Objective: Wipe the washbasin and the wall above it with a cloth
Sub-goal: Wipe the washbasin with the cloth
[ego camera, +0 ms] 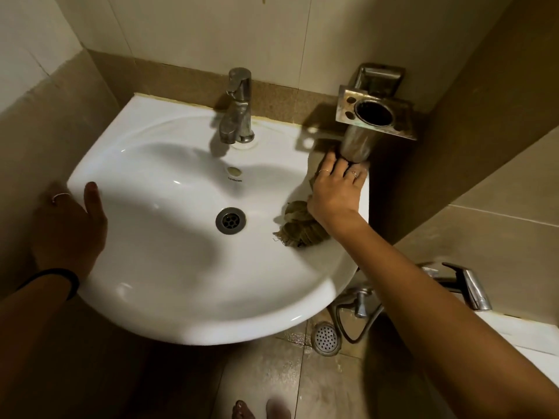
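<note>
Observation, head view: the right hand (335, 189) lies on the right rear rim of the washbasin (169, 267), fingers fairly straight and pressing down on a brown cloth (298, 223). Most of the cloth is hidden under the palm; a bunched, frayed end trails out below the wrist onto the inner slope of the bowl. The fingertips reach just under the metal tumbler holder (375, 116), which is fixed to the wall above that corner. The left hand (71, 225) rests open against the basin's left outer edge, thumb over the rim, apparently steadying; it holds nothing. The tap (239, 107) stands at centre rear, the drain (230, 220) near mid-bowl. Progress, as a judgement: wiping is under way at the right rear corner of the rim. The bowl looks white and glossy, but whether it has been wiped cannot be told from its surface. A yellowish line runs along the joint between the basin's back edge and the wall (211, 31). A small yellowish mark shows on the wall tile at the top of the frame, so the wall looks not yet done. Probably left: wall, tap base.
</note>
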